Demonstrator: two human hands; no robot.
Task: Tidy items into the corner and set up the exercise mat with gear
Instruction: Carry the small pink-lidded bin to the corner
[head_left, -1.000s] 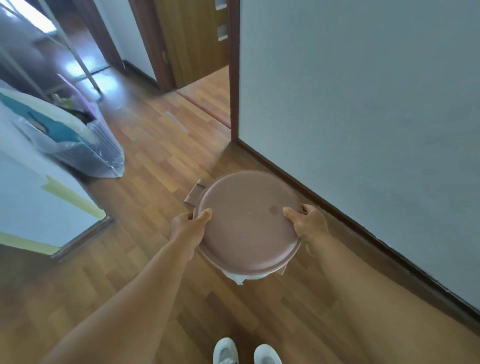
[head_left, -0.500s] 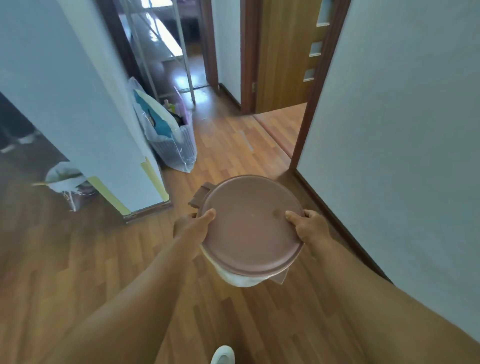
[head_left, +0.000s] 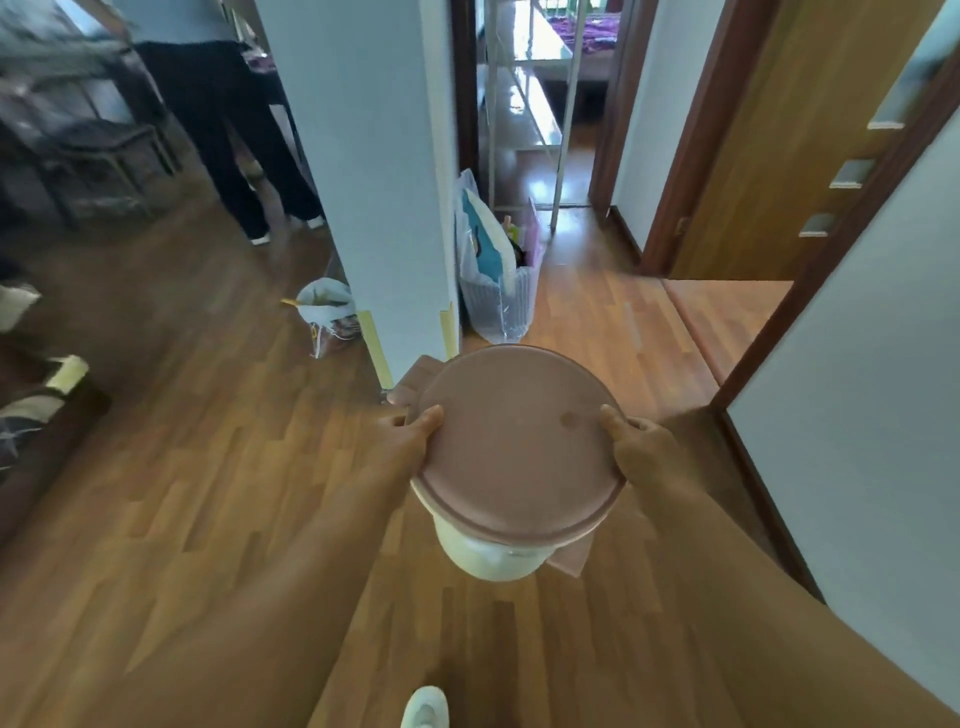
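A round container (head_left: 511, 441) with a brown lid and a cream body is carried in front of me above the wooden floor. My left hand (head_left: 410, 439) grips its left rim, thumb on the lid. My right hand (head_left: 641, 447) grips its right rim the same way. The cream underside (head_left: 488, 558) shows below the lid, and brown latch tabs stick out at the far left and near right. No exercise mat is in view.
A pale blue wall pillar (head_left: 374, 171) stands just ahead. A clear bag of items (head_left: 498, 270) leans by it, a smaller bag (head_left: 327, 312) to its left. A person's dark-trousered legs (head_left: 228, 135) stand far left. Wall (head_left: 857, 441) at right, wooden door (head_left: 789, 130) beyond.
The view has swung left and up: the right wall slid aside, the pillar, bags and hallway came into view. Both hands keep the same hold on the container.
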